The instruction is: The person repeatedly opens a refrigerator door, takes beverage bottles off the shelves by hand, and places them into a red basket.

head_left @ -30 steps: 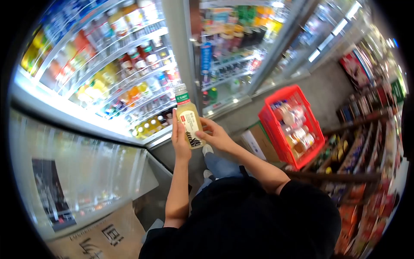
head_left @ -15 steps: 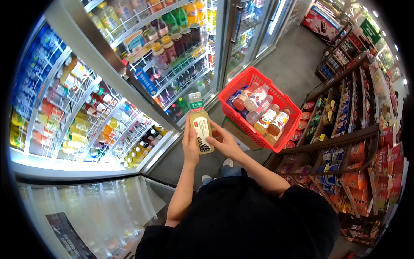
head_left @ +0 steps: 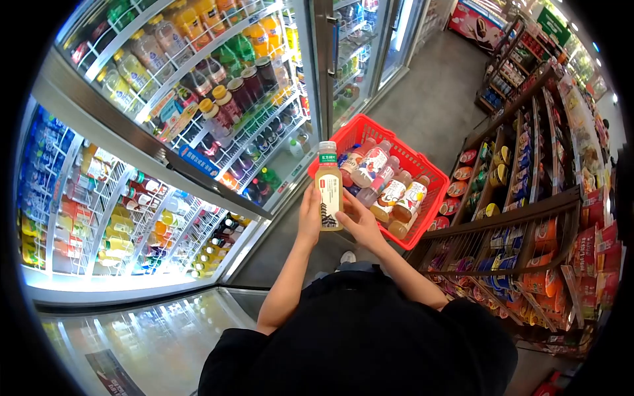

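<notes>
A drink bottle [head_left: 329, 187] with a pale yellow body, a cream label and a green neck band stands nearly upright between my two hands. My left hand [head_left: 309, 214] is wrapped along its left side. On the lower right, the thumb and fingers of my right hand [head_left: 358, 221] press against it. Just beyond the bottle is a red plastic basket [head_left: 432, 175], holding several labelled drink bottles [head_left: 371, 165] lying at a slant. The bottle in my hands overlaps the basket's left edge from this viewpoint.
At left a lit drinks fridge [head_left: 112, 218] shows full shelves, with its glass door [head_left: 152, 336] swung out low in view. Another glass-door fridge [head_left: 198, 86] stands ahead. Snack shelves [head_left: 528, 218] run along the right. Grey floor [head_left: 429, 86] stretches away between them.
My hands and the bottle have shifted right in view, closer to the basket's left edge. The bottle now stands straighter, and the camera view has turned slightly.
</notes>
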The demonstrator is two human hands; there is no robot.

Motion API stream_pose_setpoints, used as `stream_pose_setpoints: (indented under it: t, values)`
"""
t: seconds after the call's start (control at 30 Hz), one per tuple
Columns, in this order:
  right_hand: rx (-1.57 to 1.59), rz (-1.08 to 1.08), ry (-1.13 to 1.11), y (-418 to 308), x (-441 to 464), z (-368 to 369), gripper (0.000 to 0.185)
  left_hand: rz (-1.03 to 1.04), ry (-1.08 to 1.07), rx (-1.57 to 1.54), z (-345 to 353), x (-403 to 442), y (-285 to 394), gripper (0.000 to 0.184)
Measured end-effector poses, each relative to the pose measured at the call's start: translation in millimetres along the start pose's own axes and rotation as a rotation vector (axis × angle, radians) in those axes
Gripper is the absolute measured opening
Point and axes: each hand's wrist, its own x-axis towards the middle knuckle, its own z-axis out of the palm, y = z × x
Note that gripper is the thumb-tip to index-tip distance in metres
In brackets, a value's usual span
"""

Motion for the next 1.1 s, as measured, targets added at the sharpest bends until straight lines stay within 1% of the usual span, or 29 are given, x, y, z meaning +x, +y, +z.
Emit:
stream_pose_setpoints:
  t: [0.03, 0.07, 0.2, 0.23, 0.27, 0.33, 0.37, 0.4, 0.47, 0.53, 0.57, 0.6, 0.63, 0.7, 0.77, 0.83, 0.87, 0.93, 0.97, 1.0, 1.07, 1.1]
  values:
    - [-0.08, 0.021, 0.034, -7.3, 1.8, -5.5, 0.071, -0.04, -0.019, 0.038, 1.6, 7.8, -4.5, 0.05]
    - [-0.079, 0.017, 0.046, -5.3, 4.8, -11.3, 0.071, -0.077, -0.041, 0.074, 5.2, 16.0, -9.4, 0.05]
    - [-0.092, -0.036, 0.138, 17.6, 24.9, -32.1, 0.069, -0.099, -0.047, 0.16, 26.4, 40.8, -18.5, 0.051]
    - [-0.053, -0.002, 0.138, 19.3, 30.7, -37.3, 0.068, -0.071, -0.091, 0.202, 25.9, 48.6, -23.1, 0.05]
    - [-0.014, 0.035, 0.14, 20.4, 34.2, -41.1, 0.068, -0.089, -0.098, 0.21, 25.7, 54.0, -26.3, 0.05]
    - [-0.041, 0.036, 0.173, 2.0, 37.6, -41.5, 0.067, 0.025, -0.085, 0.437, 29.7, 70.0, -30.1, 0.045]
    - [-0.069, 0.059, 0.206, -10.1, 40.2, -40.7, 0.065, 0.035, -0.144, 0.43, 32.6, 76.5, -30.2, 0.044]
    - [-0.093, 0.081, 0.241, -15.8, 43.6, -40.6, 0.064, 0.043, -0.157, 0.431, 36.5, 84.9, -28.9, 0.044]
    - [-0.133, 0.038, 0.292, 15.4, 61.0, -46.8, 0.065, 0.002, -0.206, 0.582, 38.3, 97.3, -25.7, 0.049]
    - [-0.479, -0.017, 0.378, 14.0, 75.4, -49.8, 0.066, 0.009, -0.216, 0.537, 37.8, 118.6, -36.2, 0.048]
    - [-0.553, 0.016, 0.368, 14.7, 81.9, -49.4, 0.06, 0.012, -0.245, 0.557, 35.7, 128.3, -41.8, 0.048]
    - [-0.557, 0.023, 0.378, 17.7, 89.0, -49.5, 0.06, 0.014, -0.271, 0.575, 36.1, 136.0, -45.4, 0.048]
    - [-0.527, 0.014, 0.39, 21.3, 97.0, -48.8, 0.054, 0.094, -0.272, 0.575, 36.4, 145.0, -52.4, 0.047]
    - [-0.491, 0.038, 0.379, 26.2, 113.4, -50.3, 0.039, 0.054, -0.298, 0.602, 32.5, 164.0, -59.8, 0.048]
    - [-0.479, 0.016, 0.425, 32.5, 124.9, -45.8, 0.038, 0.026, -0.33, 0.629, 27.4, 179.1, -65.3, 0.049]
    - [-0.447, -0.064, 0.48, 34.7, 136.0, -43.0, 0.041, 0.015, -0.352, 0.699, 30.2, 190.5, -62.1, 0.05]
    - [-0.449, -0.07, 0.496, 35.9, 141.0, -43.6, 0.041, 0.021, -0.368, 0.698, 31.3, 196.4, -60.9, 0.05]
    - [-0.583, 0.051, 0.473, 28.8, 145.3, -41.8, 0.044, -0.019, -0.389, 0.722, 35.5, 198.8, -52.4, 0.047]
    - [-0.588, 0.086, 0.486, 25.9, 147.8, -40.3, 0.049, -0.075, -0.421, 0.694, 30.0, 208.4, -61.3, 0.047]
    - [-0.592, 0.078, 0.499, 16.7, 152.1, -38.5, 0.049, -0.066, -0.434, 0.691, 29.8, 216.3, -68.0, 0.047]
    - [-0.671, -0.042, 0.5, 9.3, 151.9, -28.5, 0.062, -0.071, -0.379, 0.653, 23.7, 216.4, -82.1, 0.044]
    - [-0.687, 0.009, 0.452, 11.6, 155.2, -28.4, 0.076, -0.113, -0.392, 0.629, 24.6, 217.5, -81.2, 0.044]
